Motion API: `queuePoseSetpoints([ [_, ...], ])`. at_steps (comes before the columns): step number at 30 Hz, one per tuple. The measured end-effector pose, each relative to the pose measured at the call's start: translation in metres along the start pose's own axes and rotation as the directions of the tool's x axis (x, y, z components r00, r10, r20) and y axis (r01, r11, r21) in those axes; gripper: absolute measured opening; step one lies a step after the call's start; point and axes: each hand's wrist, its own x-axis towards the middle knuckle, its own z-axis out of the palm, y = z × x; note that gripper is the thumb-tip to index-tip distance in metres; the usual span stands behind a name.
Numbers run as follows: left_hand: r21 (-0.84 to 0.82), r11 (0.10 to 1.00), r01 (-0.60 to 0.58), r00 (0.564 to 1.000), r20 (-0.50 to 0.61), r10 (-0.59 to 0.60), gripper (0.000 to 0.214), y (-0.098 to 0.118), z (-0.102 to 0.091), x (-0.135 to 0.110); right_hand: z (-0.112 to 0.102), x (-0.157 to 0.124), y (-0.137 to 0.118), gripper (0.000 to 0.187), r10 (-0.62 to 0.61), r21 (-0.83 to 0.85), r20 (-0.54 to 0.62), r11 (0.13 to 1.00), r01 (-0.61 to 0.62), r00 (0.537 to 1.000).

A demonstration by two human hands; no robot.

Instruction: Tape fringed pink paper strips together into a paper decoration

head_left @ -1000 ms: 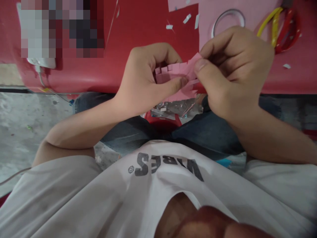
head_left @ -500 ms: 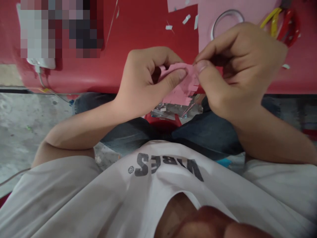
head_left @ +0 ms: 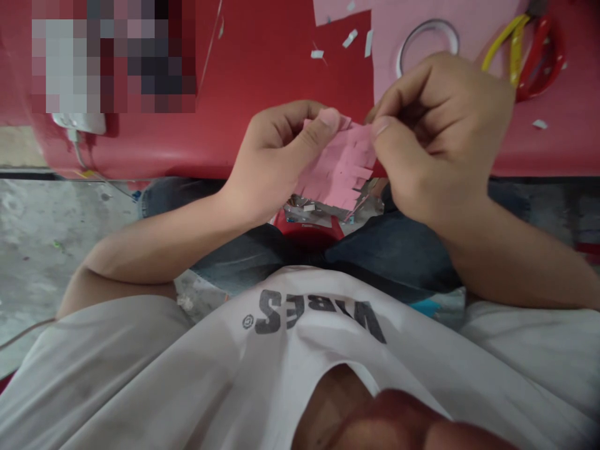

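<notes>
A piece of pink paper (head_left: 337, 165) with a cut, fringed edge is pinched between both hands, above my lap. My left hand (head_left: 276, 159) grips its left side between thumb and fingers. My right hand (head_left: 435, 134) holds its right side, with the thumb pressed on the paper and the fingers curled behind it. Part of the paper is hidden by my fingers.
Behind my hands lies a red surface (head_left: 276, 75) with a pink sheet (head_left: 445, 25), a ring of clear tape (head_left: 427, 47), scissors with red and yellow handles (head_left: 534, 53) and small paper scraps (head_left: 349, 39). A red stool (head_left: 304, 228) shows between my knees, with a concrete floor (head_left: 47, 250) to the left.
The pink paper has swung open and lies flatter, showing more of its fringe. My left thumb has shifted up to the paper's top edge, and my right hand has moved slightly left.
</notes>
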Motion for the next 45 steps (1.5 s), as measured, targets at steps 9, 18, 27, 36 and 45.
queuePoseSetpoints([
  [9,-0.106,0.99,0.094,0.995,-0.002,-0.095,0.019,-0.02,0.006,-0.007,0.012,-0.001,0.01,0.014,0.039,0.098,-0.045,0.995,-0.035,0.998],
  [18,0.078,0.996,-0.045,0.998,-0.029,0.047,0.046,-0.025,-0.001,0.006,0.007,0.0,0.007,0.022,0.025,-0.002,0.025,1.0,-0.025,0.999],
  [27,0.165,0.986,-0.029,0.999,-0.01,0.031,0.039,-0.007,0.004,-0.005,-0.011,0.002,-0.004,0.013,-0.154,-0.172,0.177,0.968,0.185,0.972],
  [36,0.091,0.995,-0.049,0.999,0.007,0.048,0.033,-0.019,-0.001,-0.002,-0.019,0.004,-0.007,0.031,-0.093,-0.119,0.267,0.985,0.128,0.959],
  [45,0.085,0.996,-0.006,1.0,-0.026,0.008,0.019,-0.008,0.004,-0.007,-0.013,0.002,-0.009,0.018,0.121,-0.076,0.121,0.991,-0.112,0.985],
])
